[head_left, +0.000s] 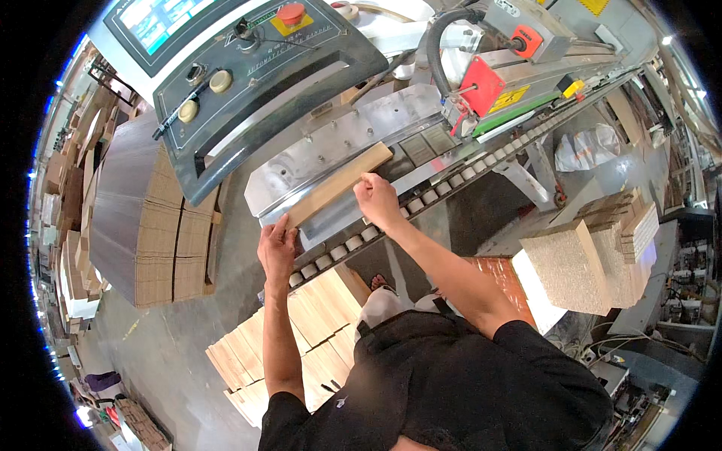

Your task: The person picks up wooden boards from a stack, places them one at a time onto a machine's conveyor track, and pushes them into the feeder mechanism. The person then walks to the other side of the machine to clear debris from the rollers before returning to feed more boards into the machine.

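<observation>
A light wooden strip (340, 185) lies slantwise on the metal infeed table (328, 228) of a machine. At the strip's left end is my left hand (277, 246), its thumb and fingertips closed on the wood. My right hand (378, 201) is closed at the strip's near long edge, towards its right end, with the fingers bent in. What the right fingertips grip is partly hidden. A raised metal guide plate (342, 135) runs along the far side of the strip.
A roller chain (352, 242) borders the table's near side. Above left hangs a control panel (263, 83) with a red stop button (291, 13). The machine head (500, 83) stands right. Stacked wooden strips (301, 331) lie below; piled boards (150, 210) stand left, more panels (571, 263) right.
</observation>
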### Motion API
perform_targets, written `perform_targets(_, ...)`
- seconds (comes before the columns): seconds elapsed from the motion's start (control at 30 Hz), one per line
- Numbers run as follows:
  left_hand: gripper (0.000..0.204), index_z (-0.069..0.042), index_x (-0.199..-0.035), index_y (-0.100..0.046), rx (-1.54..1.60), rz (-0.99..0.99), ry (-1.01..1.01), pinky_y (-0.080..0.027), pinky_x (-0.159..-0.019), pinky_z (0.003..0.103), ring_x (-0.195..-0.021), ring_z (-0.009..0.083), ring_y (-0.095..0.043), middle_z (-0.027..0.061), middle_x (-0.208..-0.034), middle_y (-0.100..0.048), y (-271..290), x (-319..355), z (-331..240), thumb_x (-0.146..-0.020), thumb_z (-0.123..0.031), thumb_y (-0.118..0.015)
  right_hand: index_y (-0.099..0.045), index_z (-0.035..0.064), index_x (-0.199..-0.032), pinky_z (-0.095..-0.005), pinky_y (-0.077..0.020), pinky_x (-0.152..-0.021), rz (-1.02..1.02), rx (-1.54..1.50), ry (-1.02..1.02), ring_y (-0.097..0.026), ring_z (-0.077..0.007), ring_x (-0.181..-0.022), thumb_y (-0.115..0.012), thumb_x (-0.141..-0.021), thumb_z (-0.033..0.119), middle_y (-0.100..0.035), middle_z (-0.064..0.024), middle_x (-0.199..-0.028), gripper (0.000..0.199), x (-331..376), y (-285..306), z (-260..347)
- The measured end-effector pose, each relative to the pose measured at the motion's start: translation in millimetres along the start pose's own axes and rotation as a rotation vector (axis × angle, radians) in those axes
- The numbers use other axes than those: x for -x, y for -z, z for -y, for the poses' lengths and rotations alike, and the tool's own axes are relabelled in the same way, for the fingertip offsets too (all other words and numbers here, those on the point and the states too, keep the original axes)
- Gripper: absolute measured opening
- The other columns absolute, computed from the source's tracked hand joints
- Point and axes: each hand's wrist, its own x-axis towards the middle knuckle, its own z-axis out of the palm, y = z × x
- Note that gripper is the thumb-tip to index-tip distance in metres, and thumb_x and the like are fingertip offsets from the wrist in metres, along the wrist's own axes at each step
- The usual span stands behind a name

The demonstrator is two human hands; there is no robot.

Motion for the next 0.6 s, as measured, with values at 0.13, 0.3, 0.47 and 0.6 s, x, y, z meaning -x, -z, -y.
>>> perform_targets(0.13,0.030,-0.009,-0.110,-0.069,0.019,-0.054,-0.092,-0.048,-0.069,0.032,-0.073,0.0234,-0.060,0.0100,-0.082,-0.061,-4,-14,10,-0.080,-0.010,-0.070,-0.046,-0.0068,-0.123,-0.0469,-0.0352,-0.099,0.031,0.226,0.252,-0.046,-0.0395,-0.117,-0.064,-0.083,0.026,-0.052,-0.0218,-0.124,0.055,12,-8,2)
perform_targets(0.3,0.025,-0.007,-0.106,-0.069,0.020,-0.047,-0.169,-0.048,-0.067,0.032,-0.072,0.0232,-0.061,0.0096,-0.082,-0.061,-5,-26,14,-0.081,-0.009,-0.069,-0.041,-0.0068,-0.130,-0.0540,-0.0338,-0.098,0.083,0.384,0.168,-0.036,-0.0445,-0.126,-0.062,-0.085,0.032,-0.048,-0.0239,-0.129,0.064,25,-5,17)
perform_targets(0.47,0.025,-0.008,-0.107,-0.069,0.006,-0.031,-0.285,-0.049,-0.067,0.031,-0.071,0.0233,-0.061,0.0088,-0.082,-0.062,-19,-36,10,-0.082,-0.008,-0.069,-0.032,-0.0110,-0.135,-0.0547,-0.0222,-0.108,0.068,0.425,0.188,-0.022,-0.0478,-0.136,-0.061,-0.084,0.032,-0.038,-0.0256,-0.137,0.073,22,-6,12)
perform_targets(0.6,0.025,-0.012,-0.107,-0.069,0.010,0.038,-0.291,-0.050,-0.069,0.032,-0.076,0.0244,-0.062,0.0091,-0.085,-0.061,-39,-44,-12,-0.082,-0.014,-0.069,-0.027,-0.0113,-0.140,-0.0528,-0.0130,-0.114,0.038,0.478,0.101,-0.015,-0.0480,-0.138,-0.058,-0.087,0.035,-0.030,-0.0278,-0.145,0.077,8,6,4)
